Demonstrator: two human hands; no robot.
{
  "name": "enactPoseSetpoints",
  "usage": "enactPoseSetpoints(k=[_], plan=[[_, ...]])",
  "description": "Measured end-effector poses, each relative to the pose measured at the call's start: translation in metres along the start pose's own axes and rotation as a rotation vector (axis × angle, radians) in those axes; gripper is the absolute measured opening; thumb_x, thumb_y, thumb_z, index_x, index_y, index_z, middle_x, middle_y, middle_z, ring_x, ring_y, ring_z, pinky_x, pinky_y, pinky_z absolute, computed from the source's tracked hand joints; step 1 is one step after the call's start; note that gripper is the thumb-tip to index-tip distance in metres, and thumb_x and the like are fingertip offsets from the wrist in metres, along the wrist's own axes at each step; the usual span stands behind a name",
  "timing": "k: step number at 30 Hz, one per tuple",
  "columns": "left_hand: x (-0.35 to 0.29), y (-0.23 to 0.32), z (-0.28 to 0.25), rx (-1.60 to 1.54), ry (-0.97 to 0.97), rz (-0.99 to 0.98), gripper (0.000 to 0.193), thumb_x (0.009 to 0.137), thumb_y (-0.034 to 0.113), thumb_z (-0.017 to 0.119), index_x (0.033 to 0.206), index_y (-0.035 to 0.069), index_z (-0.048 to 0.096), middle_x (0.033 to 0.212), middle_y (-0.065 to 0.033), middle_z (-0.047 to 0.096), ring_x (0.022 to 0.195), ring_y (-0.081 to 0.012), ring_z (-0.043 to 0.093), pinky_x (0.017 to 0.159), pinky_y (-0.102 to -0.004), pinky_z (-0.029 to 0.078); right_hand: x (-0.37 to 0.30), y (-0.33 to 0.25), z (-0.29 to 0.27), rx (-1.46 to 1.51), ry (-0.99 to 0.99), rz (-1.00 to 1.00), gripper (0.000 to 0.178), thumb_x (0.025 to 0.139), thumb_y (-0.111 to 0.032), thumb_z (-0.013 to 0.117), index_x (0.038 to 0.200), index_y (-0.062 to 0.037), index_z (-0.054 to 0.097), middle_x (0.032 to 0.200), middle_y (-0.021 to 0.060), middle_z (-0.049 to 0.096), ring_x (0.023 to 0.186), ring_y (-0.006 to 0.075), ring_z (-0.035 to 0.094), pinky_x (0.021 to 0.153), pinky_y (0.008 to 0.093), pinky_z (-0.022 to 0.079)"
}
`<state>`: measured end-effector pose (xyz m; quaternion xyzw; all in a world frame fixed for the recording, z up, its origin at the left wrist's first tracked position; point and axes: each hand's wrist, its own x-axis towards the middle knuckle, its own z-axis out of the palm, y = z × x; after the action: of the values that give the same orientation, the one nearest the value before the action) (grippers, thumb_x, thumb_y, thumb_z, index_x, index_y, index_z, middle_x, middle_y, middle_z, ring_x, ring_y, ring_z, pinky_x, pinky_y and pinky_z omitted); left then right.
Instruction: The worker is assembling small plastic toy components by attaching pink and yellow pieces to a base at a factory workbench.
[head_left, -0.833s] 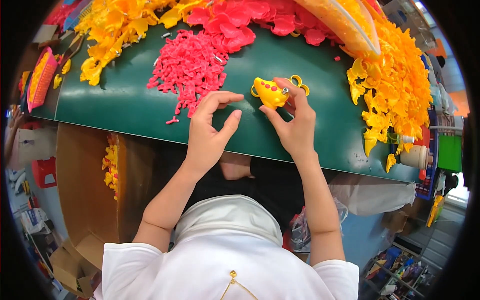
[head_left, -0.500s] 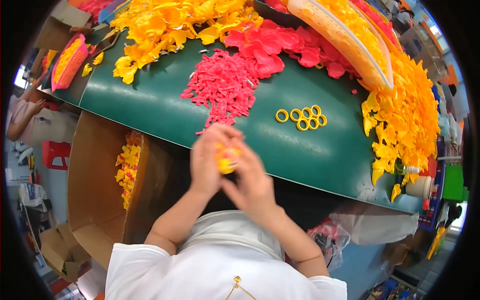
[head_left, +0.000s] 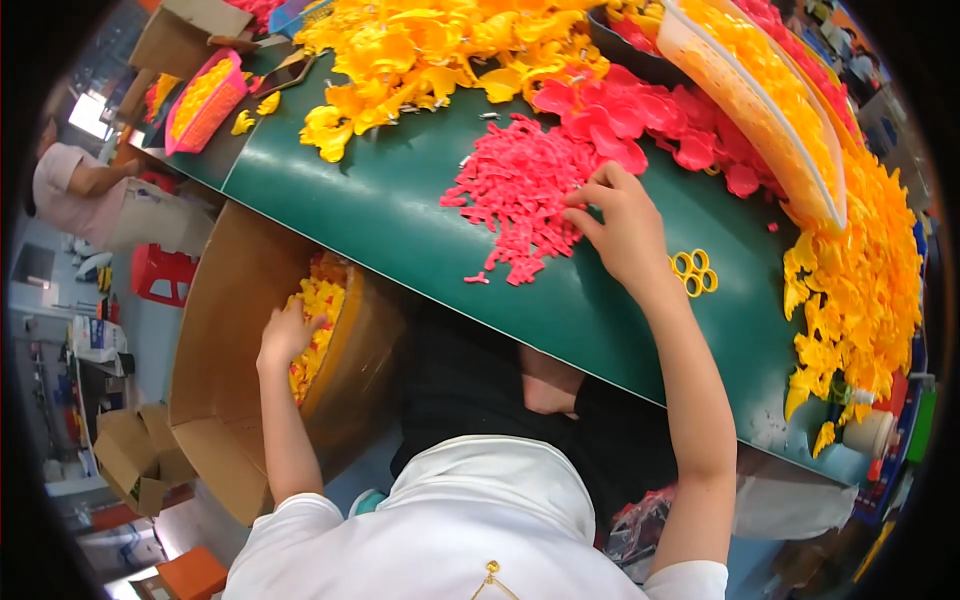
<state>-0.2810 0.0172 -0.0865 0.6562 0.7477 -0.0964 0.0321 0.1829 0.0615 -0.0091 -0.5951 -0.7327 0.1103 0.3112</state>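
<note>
My left hand (head_left: 288,335) reaches into a cardboard box (head_left: 225,275), open, with fingers apart above assembled yellow-and-red plastic pieces (head_left: 318,305). My right hand (head_left: 625,225) is at the right edge of a pile of small pink plastic pieces (head_left: 515,180). Its thumb and index finger are pinched on one of these pink pieces, partly hidden by the fingertips. Several yellow rings (head_left: 693,270) lie on the green table (head_left: 400,220), just right of my right forearm.
Yellow petal-shaped parts (head_left: 400,70) heap at the back, beside larger pink petal parts (head_left: 610,110). A tilted basket (head_left: 770,130) of yellow parts stands at the right, above another orange-yellow heap (head_left: 860,290). A pink basket (head_left: 210,110) sits far left. Another person (head_left: 90,190) is beyond it.
My hands were together before me around a yellow-and-red piece. They have parted: the left into the box without it, the right forward to the pink pile. The view has shifted.
</note>
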Motion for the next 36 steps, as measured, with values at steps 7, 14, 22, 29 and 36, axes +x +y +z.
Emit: enactPoseSetpoints(k=[7,14,22,29,36], plan=[[0.079,0.136,-0.133,-0.308,0.795,0.445,0.022,0.086,0.023,0.065,0.096,0.003,0.063,0.095,-0.0139,0.063,0.090,-0.0333,0.056,0.081,-0.0410,0.045,-0.015,-0.011,-0.017,0.083,-0.014,0.006,0.017,0.079,-0.008,0.071,0.095,-0.0031,0.067,0.086,0.0070,0.055,0.081,0.0215,0.055,0.073,0.0342,0.045],[0.158,0.189,-0.116,-0.230,0.914,0.351,0.022,0.083,0.025,0.070,0.092,0.005,0.068,0.101,-0.0123,0.062,0.091,-0.0288,0.055,0.087,-0.0400,0.042,-0.100,-0.020,-0.038,0.264,0.028,0.134,0.019,0.088,-0.003,0.062,0.106,0.0023,0.061,0.087,0.0085,0.058,0.077,0.0146,0.055,0.069,0.0276,0.045],[0.072,0.229,-0.138,-1.719,-0.018,0.571,0.011,0.089,0.016,0.062,0.088,0.006,0.061,0.087,-0.0015,0.063,0.084,-0.0137,0.060,0.074,-0.0273,0.045,-0.163,0.009,-0.039,0.151,0.368,0.342,0.007,0.079,0.003,0.069,0.086,0.0012,0.068,0.090,0.0094,0.068,0.081,0.0156,0.062,0.070,0.0251,0.048],[-0.076,0.295,-0.075,-0.670,0.518,1.396,0.015,0.071,0.005,0.069,0.084,0.002,0.064,0.099,-0.0106,0.065,0.093,-0.0274,0.062,0.075,-0.0369,0.053,-0.156,0.010,-0.039,-0.113,0.388,0.207,0.012,0.076,0.001,0.071,0.088,-0.0016,0.067,0.087,0.0083,0.066,0.081,0.0207,0.059,0.072,0.0296,0.046],[-0.089,0.303,-0.060,-0.612,0.531,1.301,0.029,0.066,0.003,0.067,0.096,0.001,0.068,0.102,-0.0097,0.066,0.100,-0.0294,0.061,0.076,-0.0351,0.056,-0.154,-0.014,-0.042,0.267,0.316,0.371,0.006,0.079,-0.001,0.070,0.085,-0.0023,0.069,0.081,0.0052,0.066,0.070,0.0131,0.056,0.059,0.0246,0.041]])
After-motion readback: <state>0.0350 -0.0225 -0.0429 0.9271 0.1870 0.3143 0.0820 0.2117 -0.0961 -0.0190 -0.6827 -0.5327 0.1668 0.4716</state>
